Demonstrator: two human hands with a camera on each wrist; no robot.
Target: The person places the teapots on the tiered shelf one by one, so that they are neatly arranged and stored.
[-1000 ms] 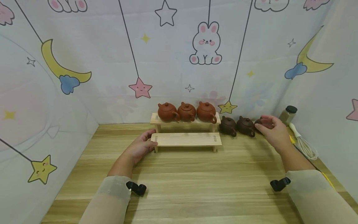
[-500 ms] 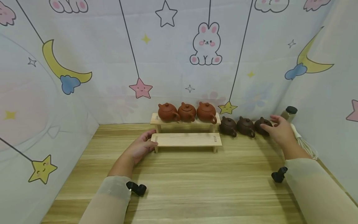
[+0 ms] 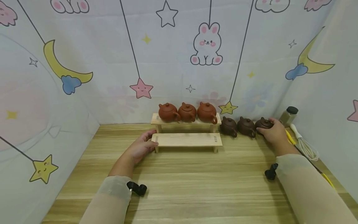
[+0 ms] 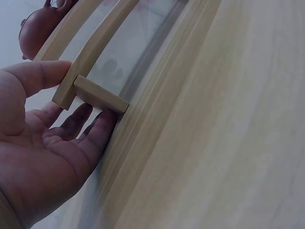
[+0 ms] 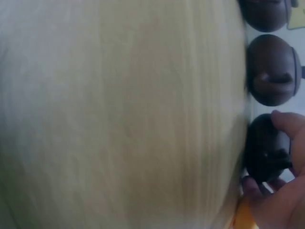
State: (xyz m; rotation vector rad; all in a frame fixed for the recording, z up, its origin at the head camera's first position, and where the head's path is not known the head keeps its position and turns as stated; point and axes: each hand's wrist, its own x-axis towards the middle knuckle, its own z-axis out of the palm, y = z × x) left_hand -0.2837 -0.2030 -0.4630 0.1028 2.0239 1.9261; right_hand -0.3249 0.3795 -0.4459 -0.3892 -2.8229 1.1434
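Note:
My left hand (image 3: 141,149) grips the left end of the low front wooden stand (image 3: 185,140). In the left wrist view, the thumb lies on the stand's top while the fingers reach behind its leg (image 4: 100,94). At the back right, my right hand (image 3: 275,133) holds the rightmost dark brown teapot (image 3: 263,123), thumb on one side and fingers on the other in the right wrist view. Two more dark teapots, a middle one (image 3: 246,127) and a left one (image 3: 228,127), sit beside it on the table.
Three reddish clay teapots (image 3: 187,112) line the taller back stand (image 3: 155,119). Right of my right hand are a dark-lidded jar (image 3: 288,117), a whisk (image 3: 305,146) and a yellow-black cord (image 3: 291,137). A printed cloth (image 3: 173,71) walls the wooden table (image 3: 195,186).
My right hand first lifted off to the right of the rightmost dark teapot, then came back left and closed round it. The left hand stays on the front stand.

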